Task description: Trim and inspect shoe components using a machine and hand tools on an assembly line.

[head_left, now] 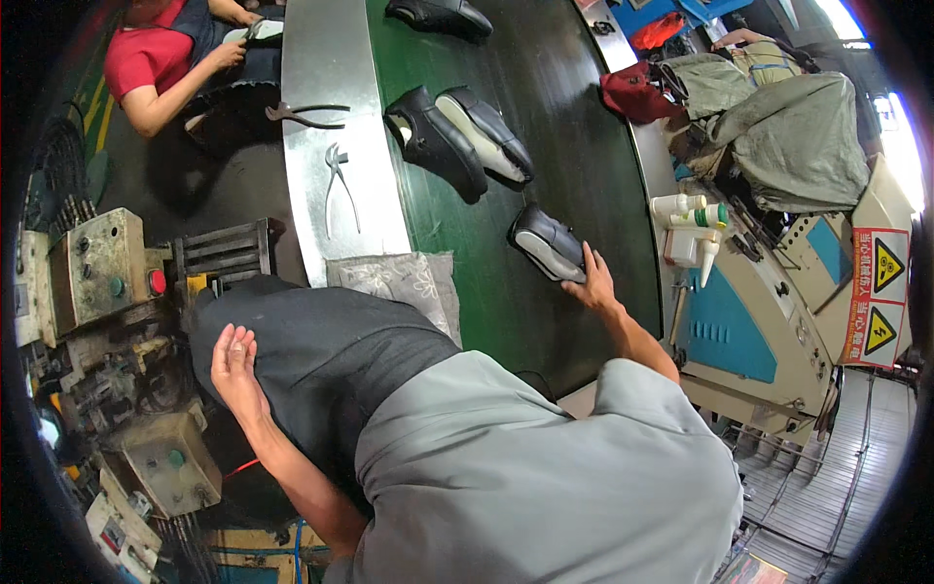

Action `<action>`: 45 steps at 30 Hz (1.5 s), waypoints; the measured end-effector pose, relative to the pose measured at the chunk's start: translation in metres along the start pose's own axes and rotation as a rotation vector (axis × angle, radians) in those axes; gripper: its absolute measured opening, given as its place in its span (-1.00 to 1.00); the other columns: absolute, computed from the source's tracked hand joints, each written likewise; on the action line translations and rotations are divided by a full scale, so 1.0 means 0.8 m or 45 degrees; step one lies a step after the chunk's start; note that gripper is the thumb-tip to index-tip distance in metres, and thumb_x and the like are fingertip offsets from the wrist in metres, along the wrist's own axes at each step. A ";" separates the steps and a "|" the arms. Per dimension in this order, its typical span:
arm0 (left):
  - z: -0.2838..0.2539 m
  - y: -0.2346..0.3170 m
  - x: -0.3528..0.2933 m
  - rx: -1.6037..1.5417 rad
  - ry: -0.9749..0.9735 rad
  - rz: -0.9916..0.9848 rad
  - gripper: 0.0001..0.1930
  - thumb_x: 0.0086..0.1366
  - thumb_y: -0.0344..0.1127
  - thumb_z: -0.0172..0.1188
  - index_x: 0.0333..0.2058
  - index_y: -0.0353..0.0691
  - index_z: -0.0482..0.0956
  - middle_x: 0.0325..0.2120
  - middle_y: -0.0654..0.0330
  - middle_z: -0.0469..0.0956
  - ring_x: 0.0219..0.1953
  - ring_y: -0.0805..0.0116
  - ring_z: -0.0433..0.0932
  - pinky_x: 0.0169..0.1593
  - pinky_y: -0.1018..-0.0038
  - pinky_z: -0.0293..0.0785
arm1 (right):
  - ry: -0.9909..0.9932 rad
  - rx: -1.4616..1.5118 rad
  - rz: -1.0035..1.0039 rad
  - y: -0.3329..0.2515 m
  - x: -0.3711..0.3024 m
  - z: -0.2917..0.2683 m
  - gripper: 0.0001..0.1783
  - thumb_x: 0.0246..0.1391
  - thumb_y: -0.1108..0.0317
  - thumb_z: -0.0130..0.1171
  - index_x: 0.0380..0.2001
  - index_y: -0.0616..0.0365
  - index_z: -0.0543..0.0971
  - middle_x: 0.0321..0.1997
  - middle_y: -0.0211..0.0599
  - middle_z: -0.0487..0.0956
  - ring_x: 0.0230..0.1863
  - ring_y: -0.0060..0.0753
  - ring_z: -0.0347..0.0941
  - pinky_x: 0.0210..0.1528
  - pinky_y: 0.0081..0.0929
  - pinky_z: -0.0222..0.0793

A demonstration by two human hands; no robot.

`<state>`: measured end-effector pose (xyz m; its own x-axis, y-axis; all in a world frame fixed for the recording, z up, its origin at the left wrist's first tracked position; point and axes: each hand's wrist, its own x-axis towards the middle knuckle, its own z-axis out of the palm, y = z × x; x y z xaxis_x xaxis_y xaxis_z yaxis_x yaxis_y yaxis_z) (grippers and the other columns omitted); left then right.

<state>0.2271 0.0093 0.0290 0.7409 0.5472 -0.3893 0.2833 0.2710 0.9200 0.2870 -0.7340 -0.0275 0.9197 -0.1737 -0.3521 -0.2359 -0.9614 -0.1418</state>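
On the dark green belt lies a black shoe [551, 239] with a pale sole, its sole side tipped toward me. My right hand [595, 284] grips the near end of it, thumb at the sole and fingers along the upper. Farther along the belt, a pair of black shoes [433, 141] lie side by side, one showing its pale sole. My left hand [234, 362] is over my dark-clad thigh, palm up, fingers stretched out, with nothing in it.
Two pairs of pincers [341, 185] lie on the metal ledge beside a patterned grey cloth [409, 282]. Another black shoe [443, 17] is farther up the belt. A person in red [146, 60] handles something pale at far left. White bottles [691, 224] stand right; control boxes [107, 268] stand left.
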 end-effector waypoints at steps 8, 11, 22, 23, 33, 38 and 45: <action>0.120 0.032 -0.011 -0.001 -0.293 0.089 -0.55 0.55 -0.40 0.21 0.33 -0.47 0.50 0.17 -0.10 0.63 0.14 0.17 0.68 0.27 0.29 0.61 | -0.247 0.476 -0.195 -0.074 0.048 -0.026 0.39 -0.14 0.08 0.72 0.67 0.02 0.10 0.55 0.13 0.42 0.53 0.11 0.40 0.56 -0.14 0.30; 0.157 0.024 -0.037 -0.011 -0.555 0.056 -0.44 0.52 -0.40 0.27 0.42 -0.39 0.41 0.20 -0.11 0.61 0.15 0.20 0.68 0.28 0.30 0.59 | -0.469 0.901 -0.267 -0.205 0.031 -0.038 0.31 -0.05 0.12 0.70 0.65 0.16 0.14 0.54 0.05 0.43 0.51 -0.12 0.40 0.58 -0.22 0.24; 0.141 0.059 -0.049 -0.162 0.165 0.425 -0.53 0.67 -0.18 0.11 0.31 -0.47 0.51 0.11 0.06 0.65 0.14 0.30 0.56 0.26 0.34 0.46 | -1.117 1.717 -0.638 -0.698 -0.029 -0.051 -0.08 0.52 0.02 0.21 0.61 0.43 0.10 0.59 0.11 0.32 0.57 -0.16 0.25 0.59 -0.24 0.17; 0.118 0.054 -0.054 -0.168 0.242 0.442 -0.53 0.67 -0.18 0.11 0.31 -0.47 0.51 0.11 0.06 0.65 0.14 0.30 0.56 0.26 0.34 0.46 | -1.241 1.702 -0.637 -0.715 -0.041 -0.048 -0.07 0.52 0.01 0.19 0.61 0.45 0.08 0.60 0.12 0.31 0.59 -0.15 0.24 0.59 -0.23 0.16; -0.022 0.063 -0.100 -0.308 0.213 0.439 -0.31 0.69 0.06 0.01 0.53 -0.36 0.27 0.50 -0.02 0.34 0.48 0.19 0.33 0.56 0.28 0.14 | -1.212 0.504 -1.559 -0.689 -0.110 -0.035 -0.07 0.52 -0.11 0.09 0.61 0.36 0.12 0.66 0.36 0.17 0.70 0.23 0.05 0.70 -0.06 -0.08; -0.025 0.068 -0.112 -0.236 0.221 0.424 -0.30 0.67 0.09 0.05 0.50 -0.37 0.32 0.50 -0.05 0.35 0.50 0.15 0.32 0.56 0.27 0.15 | -1.075 0.647 -1.743 -0.763 -0.138 -0.055 0.06 0.39 -0.14 0.28 0.63 0.32 0.09 0.61 0.37 0.23 0.66 0.28 0.11 0.66 0.00 0.03; -0.004 0.077 -0.116 0.181 0.377 0.600 -0.38 0.64 0.01 0.13 0.44 -0.33 0.42 0.39 -0.09 0.46 0.38 0.09 0.47 0.42 0.21 0.37 | -1.004 0.736 -1.732 -0.785 -0.139 -0.049 -0.02 0.31 -0.11 0.42 0.61 0.07 0.27 0.46 0.24 0.44 0.50 0.17 0.32 0.53 -0.03 0.25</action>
<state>0.1738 -0.0223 0.1219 0.6108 0.7871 0.0867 0.0583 -0.1539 0.9864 0.3453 -0.1197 0.1370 0.2078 0.9780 -0.0169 0.3044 -0.0811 -0.9491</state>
